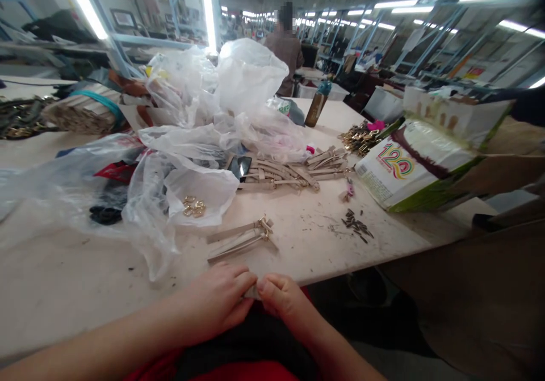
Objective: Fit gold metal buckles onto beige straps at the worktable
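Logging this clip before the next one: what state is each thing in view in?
Left hand: closed, pinching a small beige strap piece.
Right hand: closed, pinching the same piece.
Finished straps: lying flat on the table.
Strap pile: heaped, loose.
Plastic bags: crumpled, open.
Bottle: upright, capped.
Printed box: tipped on its side.
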Demonstrator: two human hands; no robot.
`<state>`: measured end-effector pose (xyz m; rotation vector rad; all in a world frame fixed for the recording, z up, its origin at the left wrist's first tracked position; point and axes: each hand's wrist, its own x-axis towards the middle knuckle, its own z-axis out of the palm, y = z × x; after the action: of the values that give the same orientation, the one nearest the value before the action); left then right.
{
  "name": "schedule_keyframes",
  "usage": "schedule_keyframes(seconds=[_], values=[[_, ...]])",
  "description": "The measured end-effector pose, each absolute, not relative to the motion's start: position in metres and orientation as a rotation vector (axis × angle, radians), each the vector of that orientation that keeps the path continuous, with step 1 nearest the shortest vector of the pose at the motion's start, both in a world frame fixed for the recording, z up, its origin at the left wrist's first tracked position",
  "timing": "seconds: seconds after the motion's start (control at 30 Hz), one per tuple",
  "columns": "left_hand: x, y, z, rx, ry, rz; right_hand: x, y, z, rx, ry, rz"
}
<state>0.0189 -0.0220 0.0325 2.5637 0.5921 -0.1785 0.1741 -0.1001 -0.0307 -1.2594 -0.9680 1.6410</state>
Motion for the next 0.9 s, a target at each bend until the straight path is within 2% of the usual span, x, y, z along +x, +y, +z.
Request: schedule_keyframes(seconds=[0.13, 0.33, 0.6, 0.77, 0.9], values=[[0.018, -0.020, 0.041, 2.481, 0.525, -0.242, 0.177, -0.105, -0.028, -1.272, -0.960, 1.675], [0.016, -0.022, 0.028, 2.629, 0.734, -0.309, 0.177, -0.104, -0.032, -1.261, -0.885, 1.690], [0.015, -0.018, 0.030, 2.413, 0.739, -0.195, 0.178, -0.103, -0.052, -1.136, -0.772, 1.775], [0.014, -0.015, 0.026, 2.459, 0.903, -0.207, 0.195, -0.104, -0.044, -1.505, -1.134, 1.272], [0.014, -0.017, 0.028, 2.469, 0.882, -0.219, 0.192, -0.102, -0.031, -1.613, -1.498, 0.979]])
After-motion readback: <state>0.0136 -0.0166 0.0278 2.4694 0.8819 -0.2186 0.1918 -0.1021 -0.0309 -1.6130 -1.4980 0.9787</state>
